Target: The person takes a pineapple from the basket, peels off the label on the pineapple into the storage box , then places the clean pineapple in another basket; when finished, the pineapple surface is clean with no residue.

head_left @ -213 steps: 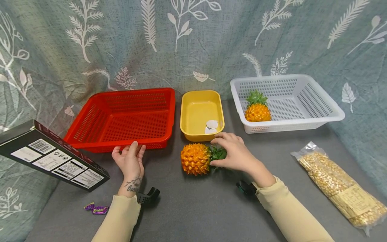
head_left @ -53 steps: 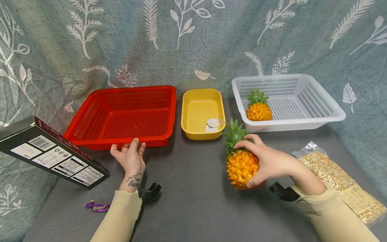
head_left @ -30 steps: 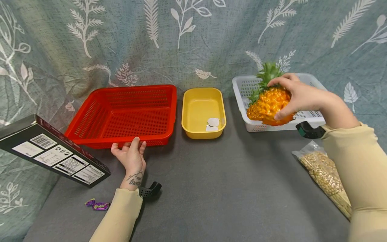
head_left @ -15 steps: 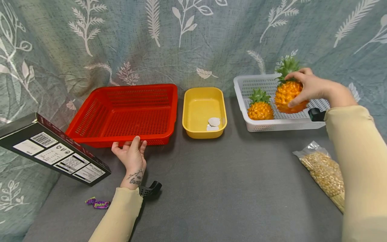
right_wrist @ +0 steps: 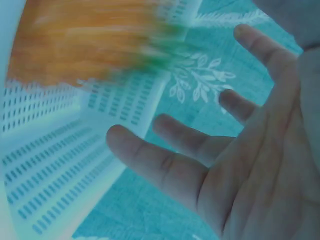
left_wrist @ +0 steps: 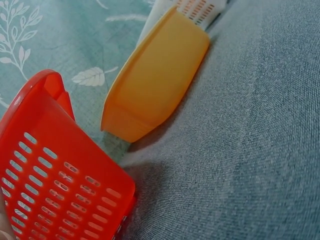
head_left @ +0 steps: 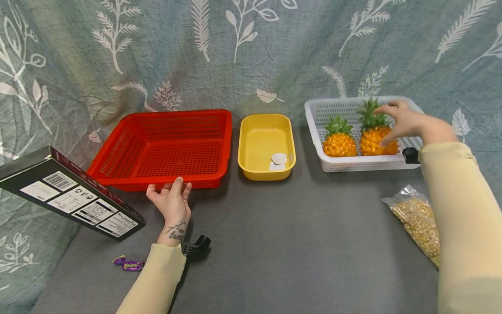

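My left hand [head_left: 172,209] holds the front rim of the red basket [head_left: 129,180], its thumb over the edge and its fingertips below. In the left wrist view the basket's slotted red wall [left_wrist: 65,170] fills the lower left. At the right, my right hand [head_left: 412,124] hovers over the white basket [head_left: 364,165] with spread fingers. Under it a toy pineapple [head_left: 372,141] stands in that basket, right of a second pineapple [head_left: 339,145]. The right wrist view shows the nearer pineapple [right_wrist: 85,40] blurred, with a gap between it and the fingers [right_wrist: 160,165].
Between the baskets stands a yellow tub [head_left: 262,144] with white pieces [head_left: 279,159] inside. A black box [head_left: 78,196] leans at the left, above a purple wrapped candy [head_left: 132,265]. A clear bag of yellow kernels [head_left: 415,222] lies at the right, partly hidden by the right sleeve.
My right hand has picked up the pineapple from before the yellow tub, carried it right into the white basket and let go. My left hand has stayed at the red basket's rim.
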Demonstrator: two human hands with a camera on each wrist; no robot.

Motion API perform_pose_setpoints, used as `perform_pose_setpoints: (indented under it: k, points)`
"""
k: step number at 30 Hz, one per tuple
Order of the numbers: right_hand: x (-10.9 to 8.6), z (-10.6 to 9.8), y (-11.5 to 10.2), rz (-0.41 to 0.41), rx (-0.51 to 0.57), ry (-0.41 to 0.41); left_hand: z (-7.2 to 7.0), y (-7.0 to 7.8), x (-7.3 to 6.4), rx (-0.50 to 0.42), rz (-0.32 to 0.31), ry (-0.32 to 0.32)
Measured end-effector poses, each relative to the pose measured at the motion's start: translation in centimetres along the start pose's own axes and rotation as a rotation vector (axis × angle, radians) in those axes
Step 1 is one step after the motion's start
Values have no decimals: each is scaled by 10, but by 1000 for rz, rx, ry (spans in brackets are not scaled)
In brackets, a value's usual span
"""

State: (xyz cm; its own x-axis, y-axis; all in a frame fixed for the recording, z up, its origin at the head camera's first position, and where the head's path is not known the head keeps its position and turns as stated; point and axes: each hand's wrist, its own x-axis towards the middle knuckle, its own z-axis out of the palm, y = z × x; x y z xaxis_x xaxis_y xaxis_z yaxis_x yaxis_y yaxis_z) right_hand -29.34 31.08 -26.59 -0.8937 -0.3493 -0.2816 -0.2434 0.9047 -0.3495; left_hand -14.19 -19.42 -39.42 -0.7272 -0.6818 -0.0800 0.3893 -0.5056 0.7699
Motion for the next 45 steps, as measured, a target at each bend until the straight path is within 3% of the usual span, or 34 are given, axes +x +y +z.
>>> perform_pose_setpoints:
  k: [8,14,18,22,26,29,35,42,45]
  points:
    - [3,2,-11,-82,45,28,1,1,1,-14,-4,10]
    - [2,3,-34,-77,110,111,0,0,1,0,-7,3]
    - [-1,9,-53,-55,177,235,0,-1,1,5,-2,-3]
    - [-4,25,-72,-51,294,428,0,-1,1,4,-2,-2]
    - [-4,49,-91,-110,403,612,0,-1,1,6,3,0]
    - [-2,71,-103,-193,442,682,0,-1,1,3,4,7]
    - [4,112,-123,-353,408,723,2,-1,2,-3,-5,13]
    - [16,148,-139,-367,417,635,5,-5,1,-34,-14,29]
    - [22,158,-143,-382,399,586,7,-14,-8,-8,-38,36]
